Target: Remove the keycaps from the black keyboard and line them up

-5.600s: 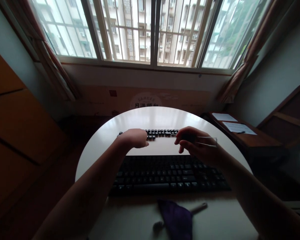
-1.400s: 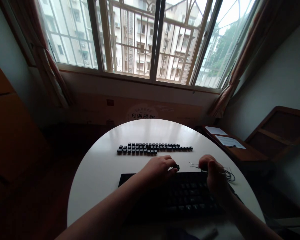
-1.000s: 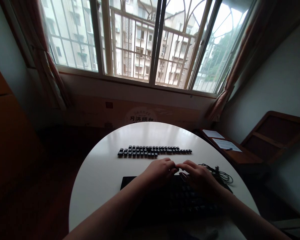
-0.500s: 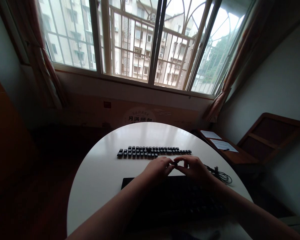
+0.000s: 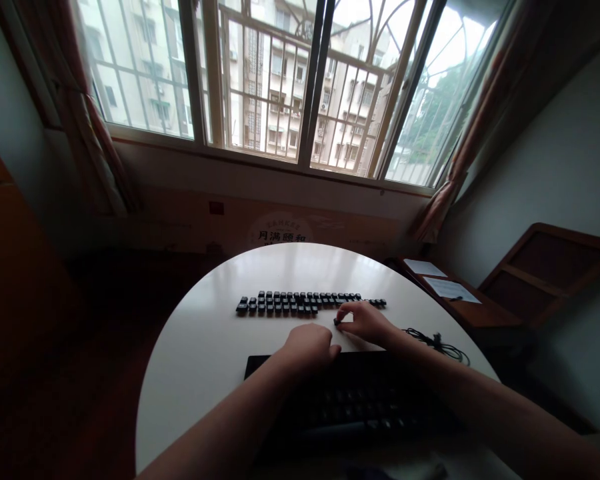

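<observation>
My right hand [image 5: 364,323] pinches a small black keycap [image 5: 337,321] between thumb and fingertips, at the white tabletop just in front of the keycap rows. My left hand [image 5: 311,343] is curled closed beside the far edge of a black keyboard [image 5: 350,393]; what its fingers hold, if anything, is hidden. Several loose black keycaps [image 5: 275,307] stand in rows on the table beyond both hands. The keyboard lies below my forearms, partly covered by them and dark in shadow.
The round white table [image 5: 195,347] has a coiled black cable [image 5: 443,347] at its right. Beyond it, a wooden chair [image 5: 545,267] stands beside a brown surface with paper sheets [image 5: 450,289] on it. A barred window [image 5: 300,87] is ahead.
My hands have parted from around the small black piece. The right hand has moved left with the keycap, down towards the tabletop; the left has drawn back slightly and curled.
</observation>
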Tool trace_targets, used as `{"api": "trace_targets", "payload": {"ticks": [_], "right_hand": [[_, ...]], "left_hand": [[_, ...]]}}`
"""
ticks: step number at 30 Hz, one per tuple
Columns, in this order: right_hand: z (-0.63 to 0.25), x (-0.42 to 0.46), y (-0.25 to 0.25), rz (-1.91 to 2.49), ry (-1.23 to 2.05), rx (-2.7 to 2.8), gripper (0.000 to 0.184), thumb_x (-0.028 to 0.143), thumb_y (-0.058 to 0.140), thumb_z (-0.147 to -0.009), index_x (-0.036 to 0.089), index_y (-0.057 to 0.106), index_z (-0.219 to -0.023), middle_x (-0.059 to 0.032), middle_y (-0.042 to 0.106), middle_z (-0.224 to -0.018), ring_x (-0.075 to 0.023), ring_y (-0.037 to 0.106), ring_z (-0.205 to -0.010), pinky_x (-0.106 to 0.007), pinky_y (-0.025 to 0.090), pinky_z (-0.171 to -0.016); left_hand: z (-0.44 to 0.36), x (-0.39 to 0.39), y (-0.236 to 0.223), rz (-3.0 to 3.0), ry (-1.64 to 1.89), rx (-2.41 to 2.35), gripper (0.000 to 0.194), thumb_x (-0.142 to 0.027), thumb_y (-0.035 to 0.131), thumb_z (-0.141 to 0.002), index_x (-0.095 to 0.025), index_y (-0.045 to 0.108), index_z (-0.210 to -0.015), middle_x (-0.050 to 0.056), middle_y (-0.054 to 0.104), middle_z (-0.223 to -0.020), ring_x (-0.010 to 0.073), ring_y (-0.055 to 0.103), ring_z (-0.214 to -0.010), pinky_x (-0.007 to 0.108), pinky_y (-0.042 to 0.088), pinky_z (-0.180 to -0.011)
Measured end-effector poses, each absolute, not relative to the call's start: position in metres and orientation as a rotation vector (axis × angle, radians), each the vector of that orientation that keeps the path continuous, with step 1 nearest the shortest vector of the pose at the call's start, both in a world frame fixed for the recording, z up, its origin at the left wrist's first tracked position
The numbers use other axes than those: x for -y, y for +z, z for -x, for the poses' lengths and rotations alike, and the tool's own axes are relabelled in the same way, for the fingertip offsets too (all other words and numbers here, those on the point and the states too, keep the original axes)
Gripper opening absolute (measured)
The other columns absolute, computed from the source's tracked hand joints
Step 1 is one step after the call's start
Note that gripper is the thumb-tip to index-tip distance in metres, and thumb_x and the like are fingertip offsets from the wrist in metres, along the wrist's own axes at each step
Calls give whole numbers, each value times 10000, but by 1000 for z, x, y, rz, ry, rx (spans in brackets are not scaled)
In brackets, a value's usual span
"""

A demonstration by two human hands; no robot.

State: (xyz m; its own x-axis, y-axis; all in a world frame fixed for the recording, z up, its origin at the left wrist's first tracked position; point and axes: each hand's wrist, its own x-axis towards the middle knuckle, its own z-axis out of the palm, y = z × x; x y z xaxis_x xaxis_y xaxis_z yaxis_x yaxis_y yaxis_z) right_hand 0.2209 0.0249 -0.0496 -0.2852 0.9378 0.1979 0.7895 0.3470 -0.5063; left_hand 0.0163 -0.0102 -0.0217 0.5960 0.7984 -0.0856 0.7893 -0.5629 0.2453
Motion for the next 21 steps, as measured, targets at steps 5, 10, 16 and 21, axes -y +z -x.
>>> {"api": "trace_targets", "payload": {"ticks": [5,10,16,21], "right_hand": [[-208,-42,-52,1468,458,2146,102,234,732,-723,238,767,-819,0,778,-862,-207,721,-859,-296,514,-834],[-202,-46,-55,1476,425,2125,103,234,717,-737,234,771,-824,-10,776,-880,-220,719,-882,-314,519,-845],[-196,-49,-53,1521,375,2115,115,226,700,-743,238,767,-836,-3,778,-860,-210,721,-844,-293,517,-782],[-188,-51,-50,1564,325,2113,121,224,698,-745,244,770,-840,-5,776,-847,-214,721,-820,-289,507,-755]], "left_hand": [[-15,11,-19,-2550,30,-1313,404,-463,450,-884,-170,727,-879,120,730,-863,268,680,-789,329,513,-695],[-15,11,-21,-2551,36,-1304,421,-474,444,-887,-172,736,-900,132,735,-906,281,683,-803,348,521,-702],[-14,11,-22,-2559,47,-1284,392,-445,456,-888,-172,737,-877,129,734,-870,284,688,-809,353,524,-720],[-13,13,-19,-2553,51,-1273,368,-428,476,-886,-163,732,-867,131,731,-854,297,689,-799,370,527,-717]]}}
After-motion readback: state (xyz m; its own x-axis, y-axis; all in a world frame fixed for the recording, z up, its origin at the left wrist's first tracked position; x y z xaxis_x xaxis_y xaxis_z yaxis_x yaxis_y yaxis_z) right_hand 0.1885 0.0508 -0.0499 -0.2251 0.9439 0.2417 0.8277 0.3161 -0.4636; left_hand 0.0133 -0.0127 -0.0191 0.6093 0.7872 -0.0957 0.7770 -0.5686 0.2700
